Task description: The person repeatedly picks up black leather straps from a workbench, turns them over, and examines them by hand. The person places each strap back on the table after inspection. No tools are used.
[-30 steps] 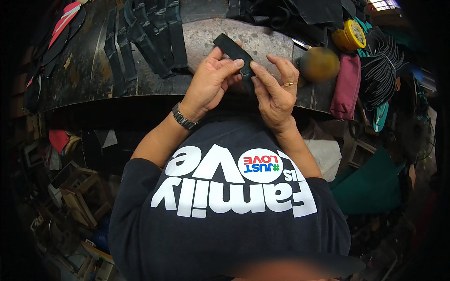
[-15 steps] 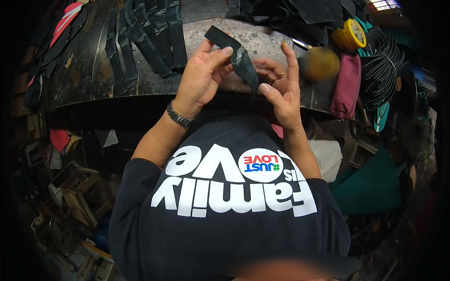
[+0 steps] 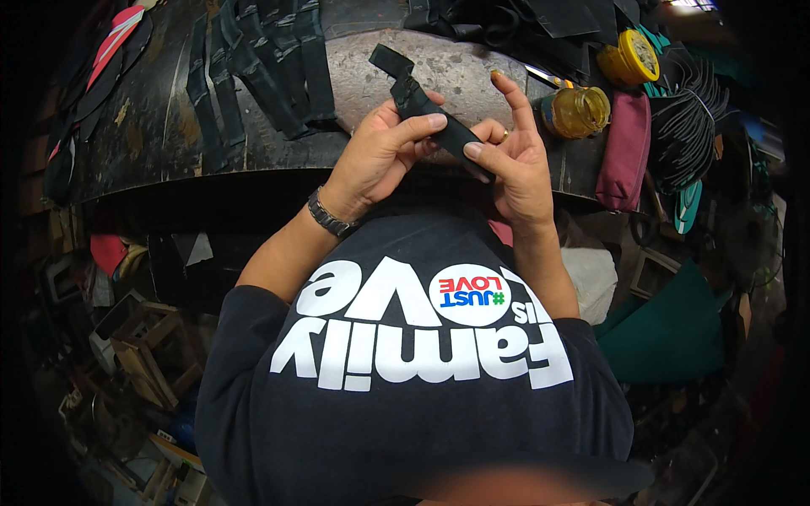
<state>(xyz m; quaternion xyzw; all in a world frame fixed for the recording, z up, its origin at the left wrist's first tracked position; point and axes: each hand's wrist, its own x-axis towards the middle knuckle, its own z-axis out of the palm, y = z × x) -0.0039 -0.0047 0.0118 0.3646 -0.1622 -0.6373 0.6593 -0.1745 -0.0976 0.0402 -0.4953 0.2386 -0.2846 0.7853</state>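
Note:
A black strap-like strip [image 3: 454, 135] is held between both my hands, above the front edge of the table. My left hand [image 3: 380, 152] pinches it near the middle, thumb on top. Its far end juts out beyond those fingers, bent and folded over. Further along, the near end sits between the thumb and fingers of my right hand [image 3: 516, 164], whose index finger points up with a yellowish smear on its tip. Close to that raised finger stands an open glass jar [image 3: 578, 113] of amber-coloured stuff.
Several similar black strips [image 3: 261, 76] lie side by side on the dark table [image 3: 152, 156] at the left. At the right are a yellow tub [image 3: 629, 61], a maroon pouch [image 3: 624, 152], scissors or a blade with an orange handle [image 3: 548, 77], and a bundle of black cords [image 3: 685, 118].
My right hand has closed on the strip's near end, which it was apart from before. My left grip now sits nearer the strip's middle. The strip lies straighter between the hands.

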